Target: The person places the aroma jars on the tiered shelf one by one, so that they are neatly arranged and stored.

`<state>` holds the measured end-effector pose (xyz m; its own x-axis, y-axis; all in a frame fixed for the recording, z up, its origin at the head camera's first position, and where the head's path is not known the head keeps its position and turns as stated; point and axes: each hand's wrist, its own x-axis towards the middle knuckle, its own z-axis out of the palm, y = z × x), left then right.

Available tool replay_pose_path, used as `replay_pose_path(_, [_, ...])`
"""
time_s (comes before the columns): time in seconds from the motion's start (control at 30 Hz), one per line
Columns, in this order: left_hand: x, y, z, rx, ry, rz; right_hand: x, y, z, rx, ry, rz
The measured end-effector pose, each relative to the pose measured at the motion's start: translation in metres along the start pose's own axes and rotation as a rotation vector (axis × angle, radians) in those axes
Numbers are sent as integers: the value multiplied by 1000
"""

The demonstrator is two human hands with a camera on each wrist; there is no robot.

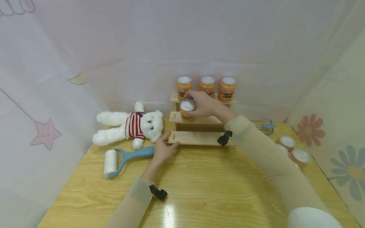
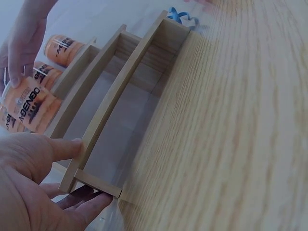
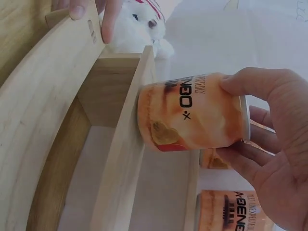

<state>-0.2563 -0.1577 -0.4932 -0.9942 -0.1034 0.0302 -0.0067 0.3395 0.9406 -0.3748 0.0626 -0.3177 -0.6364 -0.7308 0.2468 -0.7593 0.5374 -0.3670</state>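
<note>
My right hand (image 1: 203, 104) grips an orange can (image 1: 186, 117) with a silvery top near its upper rim. That can stands upright at the left end of the middle tier of a stepped wooden rack (image 1: 199, 138); in the right wrist view the base of the can (image 3: 187, 113) meets the tier's board. Three similar orange cans (image 1: 227, 90) line the top tier, the middle one partly behind my right hand. My left hand (image 1: 163, 151) holds the rack's left end, thumb on the lowest board (image 2: 113, 91) and fingers around the side panel.
A white teddy bear (image 1: 135, 125) in a striped sweater lies left of the rack. In front of it is a blue-handled lint roller (image 1: 128, 158). Several more cans (image 1: 300, 156) stand at the right, partly behind my sleeve, near a bluish hook-like object (image 1: 268, 126).
</note>
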Motion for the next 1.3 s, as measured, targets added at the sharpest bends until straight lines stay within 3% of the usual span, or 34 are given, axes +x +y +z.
replay_pose_path(0.13, [0, 0, 1, 3, 7, 1, 0, -2, 6, 3, 76, -10])
replay_pose_path(0.37, [1, 2, 2, 2, 8, -14, -8, 0, 18, 39, 211, 70])
replay_pose_path(0.67, [-1, 1, 0, -17, -1, -25, -13, -5, 24, 65, 226, 138])
replay_pose_path(1.17, [-3, 2, -2, -5, -1, -27, -9, -1, 32, 171, 249, 137])
replay_pose_path(1.3, [-3, 1, -2, 2, 0, -22, -13, -3, 34, 134, 258, 116])
